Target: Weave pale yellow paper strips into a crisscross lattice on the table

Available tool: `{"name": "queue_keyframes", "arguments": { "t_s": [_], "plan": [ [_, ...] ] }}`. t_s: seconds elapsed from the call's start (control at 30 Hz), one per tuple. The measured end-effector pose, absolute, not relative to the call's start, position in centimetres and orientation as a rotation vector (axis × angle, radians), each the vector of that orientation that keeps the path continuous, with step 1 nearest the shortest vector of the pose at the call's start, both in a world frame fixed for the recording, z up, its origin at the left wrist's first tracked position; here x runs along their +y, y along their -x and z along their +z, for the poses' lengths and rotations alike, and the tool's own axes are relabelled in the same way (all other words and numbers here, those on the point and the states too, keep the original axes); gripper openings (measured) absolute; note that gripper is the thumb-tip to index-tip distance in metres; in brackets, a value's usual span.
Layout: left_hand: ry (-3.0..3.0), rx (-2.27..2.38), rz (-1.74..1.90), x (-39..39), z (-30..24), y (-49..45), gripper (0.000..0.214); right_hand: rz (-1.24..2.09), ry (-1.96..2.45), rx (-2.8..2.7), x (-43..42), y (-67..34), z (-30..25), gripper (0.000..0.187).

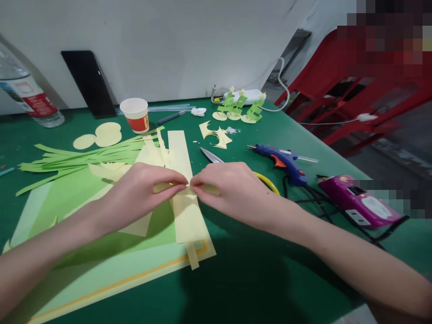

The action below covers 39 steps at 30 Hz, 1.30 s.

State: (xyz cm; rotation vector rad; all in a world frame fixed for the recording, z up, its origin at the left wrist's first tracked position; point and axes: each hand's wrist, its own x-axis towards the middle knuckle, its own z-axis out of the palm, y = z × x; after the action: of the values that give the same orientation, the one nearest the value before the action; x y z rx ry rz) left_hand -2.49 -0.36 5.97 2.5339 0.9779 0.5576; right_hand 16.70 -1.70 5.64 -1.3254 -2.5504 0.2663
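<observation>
My left hand (135,191) and my right hand (232,191) meet fingertip to fingertip above the table. Between them they pinch a narrow pale yellow paper strip (212,189), whose middle is mostly covered by the fingers. Beneath the hands lies a wider pale yellow paper strip (186,216) on a stack of green paper sheets (114,256). Scissors with a yellow handle (269,182) lie partly hidden behind my right hand, the blades showing beyond it. Thin green paper strips (84,155) spread out past my left hand.
A glue gun (283,162) and a purple power box (361,202) with black cords lie at the right. Small paper plants (241,105), paper scraps (218,136), a paper cup (135,117), paper discs (108,134), a phone (89,83) and a bottle (32,92) stand or lie farther back.
</observation>
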Motion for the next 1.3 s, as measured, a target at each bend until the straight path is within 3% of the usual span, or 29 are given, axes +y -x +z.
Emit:
{"name": "queue_keyframes", "arguments": {
  "t_s": [0.23,0.47,0.77,0.9,1.07,1.3],
  "plan": [
    [-2.568,1.028,0.536,-0.9,5.4,1.8,0.015,0.334,1.41,-2.593,-2.2,-15.9,5.4,0.025],
    [-2.451,1.018,0.464,0.0,5.3,2.2,0.015,0.166,1.336,-2.612,-2.7,-16.6,5.0,0.031],
    [-2.338,1.262,0.372,3.2,5.6,4.3,0.016,0.103,1.517,-2.401,-2.7,-21.2,5.8,0.022],
    [-2.37,1.211,0.39,3.2,5.8,4.4,0.016,0.239,1.687,-2.507,-2.6,-21.5,6.1,0.02],
    [-2.444,1.119,0.397,1.9,5.8,3.5,0.016,0.441,1.593,-2.611,-2.0,-19.5,5.4,0.024],
    [-2.509,0.99,0.614,-1.0,4.7,1.7,0.017,0.391,1.549,-2.659,-2.4,-16.6,5.8,0.031]
  ]
}}
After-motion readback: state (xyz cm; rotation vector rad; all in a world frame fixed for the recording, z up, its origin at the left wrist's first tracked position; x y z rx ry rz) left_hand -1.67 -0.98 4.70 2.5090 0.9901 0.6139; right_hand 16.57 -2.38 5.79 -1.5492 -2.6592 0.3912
